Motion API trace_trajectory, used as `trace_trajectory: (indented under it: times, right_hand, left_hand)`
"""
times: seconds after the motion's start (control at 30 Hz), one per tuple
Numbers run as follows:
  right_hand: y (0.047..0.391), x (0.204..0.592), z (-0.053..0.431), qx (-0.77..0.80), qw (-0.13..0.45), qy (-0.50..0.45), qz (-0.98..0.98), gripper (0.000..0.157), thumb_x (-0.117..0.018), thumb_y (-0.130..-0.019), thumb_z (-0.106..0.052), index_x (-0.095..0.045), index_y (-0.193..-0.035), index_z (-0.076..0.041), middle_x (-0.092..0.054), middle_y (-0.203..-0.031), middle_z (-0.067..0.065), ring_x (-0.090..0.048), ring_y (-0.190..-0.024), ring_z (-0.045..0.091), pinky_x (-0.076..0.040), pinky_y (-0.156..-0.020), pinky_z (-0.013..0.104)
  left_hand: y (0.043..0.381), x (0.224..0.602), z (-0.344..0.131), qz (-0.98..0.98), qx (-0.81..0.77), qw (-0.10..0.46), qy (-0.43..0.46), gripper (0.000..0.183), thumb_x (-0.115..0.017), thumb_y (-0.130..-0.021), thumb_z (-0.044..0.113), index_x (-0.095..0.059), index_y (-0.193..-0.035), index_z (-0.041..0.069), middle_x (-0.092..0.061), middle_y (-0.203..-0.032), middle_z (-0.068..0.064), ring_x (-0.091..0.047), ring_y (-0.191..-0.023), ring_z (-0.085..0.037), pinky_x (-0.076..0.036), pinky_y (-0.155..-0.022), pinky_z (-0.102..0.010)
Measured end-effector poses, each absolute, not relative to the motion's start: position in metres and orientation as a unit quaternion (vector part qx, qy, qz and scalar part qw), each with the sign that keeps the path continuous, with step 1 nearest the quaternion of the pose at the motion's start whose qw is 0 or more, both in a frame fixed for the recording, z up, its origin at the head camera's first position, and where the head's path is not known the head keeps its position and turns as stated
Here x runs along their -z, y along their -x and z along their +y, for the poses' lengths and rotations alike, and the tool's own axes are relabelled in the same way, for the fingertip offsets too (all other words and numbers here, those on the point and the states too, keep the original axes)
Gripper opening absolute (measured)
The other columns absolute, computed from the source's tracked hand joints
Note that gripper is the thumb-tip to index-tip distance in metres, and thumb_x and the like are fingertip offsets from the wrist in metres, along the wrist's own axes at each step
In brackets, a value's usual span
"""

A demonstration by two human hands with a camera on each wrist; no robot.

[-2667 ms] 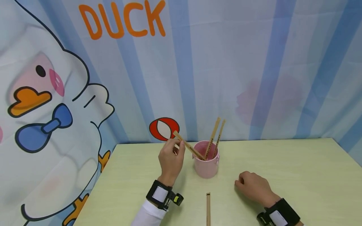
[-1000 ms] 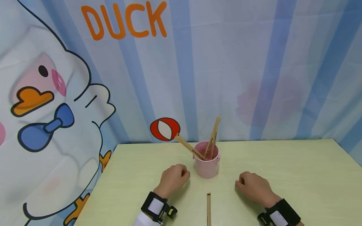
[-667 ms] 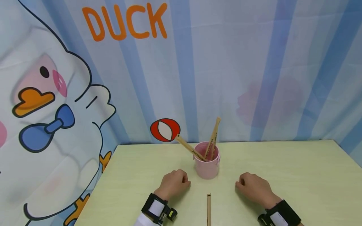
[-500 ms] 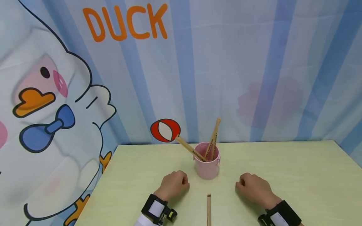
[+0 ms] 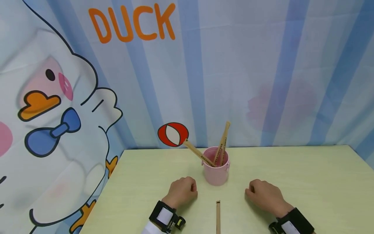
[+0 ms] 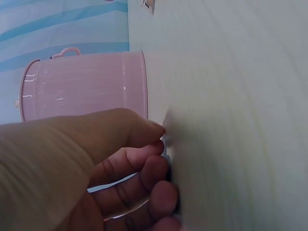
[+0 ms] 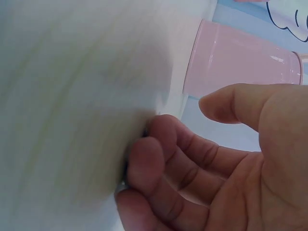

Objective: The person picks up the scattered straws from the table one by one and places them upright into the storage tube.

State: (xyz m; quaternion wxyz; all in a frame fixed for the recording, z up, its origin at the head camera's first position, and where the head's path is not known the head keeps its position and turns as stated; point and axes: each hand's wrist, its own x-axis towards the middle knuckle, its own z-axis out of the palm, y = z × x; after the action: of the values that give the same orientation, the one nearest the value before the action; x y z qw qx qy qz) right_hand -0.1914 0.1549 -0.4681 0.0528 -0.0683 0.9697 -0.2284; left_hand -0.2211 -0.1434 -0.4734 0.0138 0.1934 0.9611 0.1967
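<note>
A small pink bucket (image 5: 216, 177) stands upright near the back of the table. Three narrow light-brown sticks with dark print lean in it: one stick (image 5: 198, 152) tilts left over the rim, and two sticks (image 5: 222, 143) lean together to the right. Left of the bucket and nearer the front, my left hand (image 5: 180, 191) rests on the table, fingers loosely curled and holding nothing. My right hand (image 5: 266, 196) rests likewise, right of the bucket. The left wrist view shows the thumb close to the fingertips; in the right wrist view, a gap separates thumb and fingers.
Another similar stick (image 5: 218, 217) lies on the pale table (image 5: 306, 182) between my hands, running out of the head view at the bottom. Behind the table's back edge hangs a blue striped cloth (image 5: 233, 65) printed with a duck.
My left hand has let go of the left-leaning stick and come down to the table. A stick at the right has shifted left against its neighbour. My right hand stays put.
</note>
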Motion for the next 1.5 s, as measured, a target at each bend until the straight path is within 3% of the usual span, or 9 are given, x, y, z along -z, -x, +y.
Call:
trace_trajectory:
  times: [0.37,0.6,0.83,1.17,1.5]
  right_hand:
    - [0.179,0.465,0.132,0.225,0.048,0.114,0.966,0.029,-0.065,-0.088,-0.022,-0.052,-0.063,-0.016,-0.046,-0.052,-0.004,-0.041,-0.049,0.012,-0.030,-0.046,0.029]
    - [0.155,0.455,0.103,0.228,0.044,0.198,0.952,0.029,-0.062,-0.087,-0.018,-0.050,-0.061,-0.019,-0.043,-0.052,-0.008,-0.037,-0.048,0.009,-0.031,-0.045,0.029]
    - [0.134,0.455,0.085,0.240,0.102,0.249,0.933,0.035,-0.063,-0.086,-0.025,-0.046,-0.057,-0.020,-0.038,-0.049,-0.010,-0.035,-0.043,0.007,-0.027,-0.042,0.026]
    - [0.123,0.471,0.071,0.218,0.154,0.239,0.934,0.038,-0.064,-0.085,-0.029,-0.050,-0.052,-0.018,-0.034,-0.046,-0.010,-0.030,-0.042,0.007,-0.030,-0.041,0.027]
    - [0.116,0.476,0.065,0.194,0.136,0.241,0.941,0.032,-0.072,-0.075,-0.037,-0.059,-0.054,-0.016,-0.045,-0.041,-0.008,-0.038,-0.040,0.007,-0.038,-0.039,0.028]
  left_hand:
    - [0.221,0.474,-0.143,0.964,-0.189,0.015,-0.189,0.023,-0.070,-0.074,0.011,-0.056,-0.059,0.021,-0.051,-0.058,0.010,-0.046,-0.054,-0.007,-0.037,-0.048,-0.027]
    - [0.220,0.474,-0.143,0.965,-0.184,0.007,-0.184,0.022,-0.069,-0.073,0.011,-0.055,-0.059,0.022,-0.051,-0.057,0.010,-0.045,-0.054,-0.007,-0.037,-0.048,-0.028]
    - [0.221,0.475,-0.144,0.964,-0.189,0.008,-0.188,0.023,-0.068,-0.075,0.011,-0.055,-0.059,0.021,-0.051,-0.057,0.009,-0.045,-0.054,-0.007,-0.037,-0.047,-0.027]
    - [0.219,0.474,-0.142,0.964,-0.191,0.008,-0.185,0.023,-0.069,-0.074,0.011,-0.055,-0.059,0.021,-0.050,-0.057,0.009,-0.045,-0.053,-0.007,-0.036,-0.047,-0.027]
    - [0.218,0.473,-0.141,0.965,-0.189,0.017,-0.182,0.024,-0.070,-0.075,0.011,-0.056,-0.059,0.021,-0.050,-0.056,0.010,-0.045,-0.053,-0.007,-0.035,-0.046,-0.026]
